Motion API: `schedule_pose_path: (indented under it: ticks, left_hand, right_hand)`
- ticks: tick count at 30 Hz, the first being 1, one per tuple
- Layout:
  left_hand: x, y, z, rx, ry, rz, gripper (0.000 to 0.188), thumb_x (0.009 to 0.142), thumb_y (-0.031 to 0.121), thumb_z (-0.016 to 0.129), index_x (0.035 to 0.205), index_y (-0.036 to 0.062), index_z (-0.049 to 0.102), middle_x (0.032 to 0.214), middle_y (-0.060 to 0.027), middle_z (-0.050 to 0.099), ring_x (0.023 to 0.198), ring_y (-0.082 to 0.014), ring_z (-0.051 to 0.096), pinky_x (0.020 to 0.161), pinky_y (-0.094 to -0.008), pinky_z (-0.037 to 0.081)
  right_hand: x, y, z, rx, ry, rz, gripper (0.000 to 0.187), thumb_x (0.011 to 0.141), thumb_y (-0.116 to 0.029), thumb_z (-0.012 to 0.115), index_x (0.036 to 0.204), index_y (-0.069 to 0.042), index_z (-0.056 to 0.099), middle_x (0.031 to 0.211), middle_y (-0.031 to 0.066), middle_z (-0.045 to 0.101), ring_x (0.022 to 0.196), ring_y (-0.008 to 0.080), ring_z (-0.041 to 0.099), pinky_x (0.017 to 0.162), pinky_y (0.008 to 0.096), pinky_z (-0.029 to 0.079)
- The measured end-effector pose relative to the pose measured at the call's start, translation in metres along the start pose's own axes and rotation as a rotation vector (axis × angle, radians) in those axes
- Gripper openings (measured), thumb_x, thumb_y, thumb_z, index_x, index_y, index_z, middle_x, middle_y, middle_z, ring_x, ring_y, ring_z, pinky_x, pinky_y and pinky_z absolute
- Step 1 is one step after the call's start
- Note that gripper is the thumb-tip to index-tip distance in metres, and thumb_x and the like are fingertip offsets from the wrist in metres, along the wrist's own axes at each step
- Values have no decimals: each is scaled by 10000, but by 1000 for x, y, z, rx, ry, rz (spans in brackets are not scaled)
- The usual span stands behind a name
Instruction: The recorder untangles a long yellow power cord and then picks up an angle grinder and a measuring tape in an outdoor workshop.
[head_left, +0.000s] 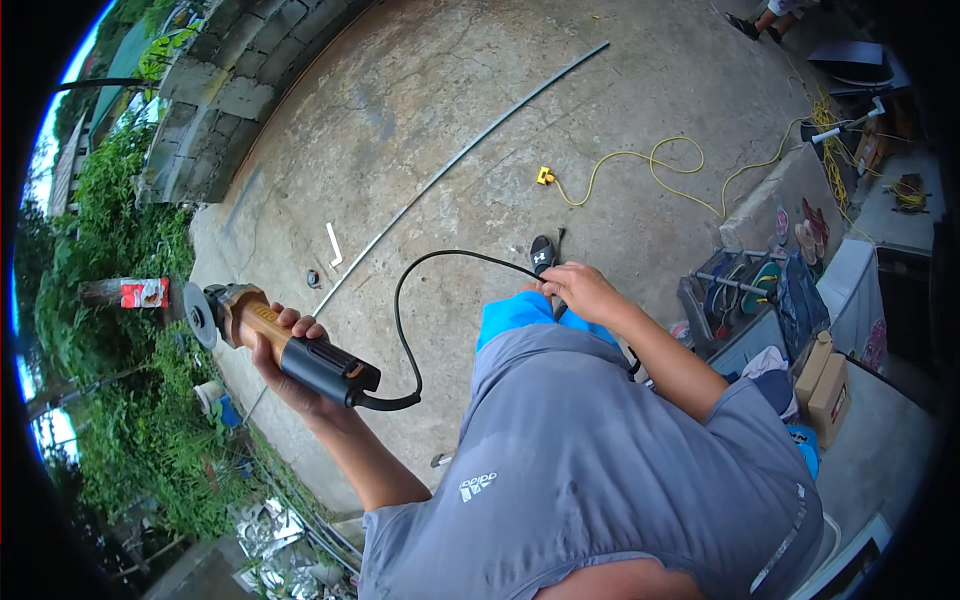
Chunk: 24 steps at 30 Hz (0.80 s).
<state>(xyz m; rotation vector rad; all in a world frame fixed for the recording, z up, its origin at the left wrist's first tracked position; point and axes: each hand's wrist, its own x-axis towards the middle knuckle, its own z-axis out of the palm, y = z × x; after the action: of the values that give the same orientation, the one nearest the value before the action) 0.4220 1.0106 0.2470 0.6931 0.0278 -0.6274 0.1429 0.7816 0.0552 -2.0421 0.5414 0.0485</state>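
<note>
An angle grinder with an orange-brown and black body is held up at the left, with my left hand wrapped round its middle. Its thin grey disc points away to the left. From the grinder's rear a black power cord loops up and across to my right hand, whose fingers are closed on it in front of my body. The plug end seems to show just beyond that hand. A long thin metal bar lies slantwise on the concrete, partly hidden behind the grinder and my left arm.
On the concrete floor lie a yellow extension cord with its yellow socket, a white angle square and a tape measure. A block wall borders the far left. Sandal racks stand right; another person's feet are at far right.
</note>
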Motion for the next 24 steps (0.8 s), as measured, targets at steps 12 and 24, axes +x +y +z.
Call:
schedule_pose_path:
  ticks: [12,24]
  left_hand:
    - [-2,-83,-90,618,-56,-419,545,815,179,660,1258,-44,434,1215,-200,577,1024,-233,607,714,-374,575]
    - [72,-20,-159,609,-211,-717,398,767,187,705,1031,-16,488,851,-109,609,659,-164,621,577,-325,560]
  right_hand:
    - [16,-109,49,17,225,-180,181,883,-141,598,1005,-27,669,848,127,600,814,308,575,717,392,464]
    - [95,-143,132,325,224,151,241,931,-215,552,1025,-35,680,879,92,613,822,234,590,742,330,461]
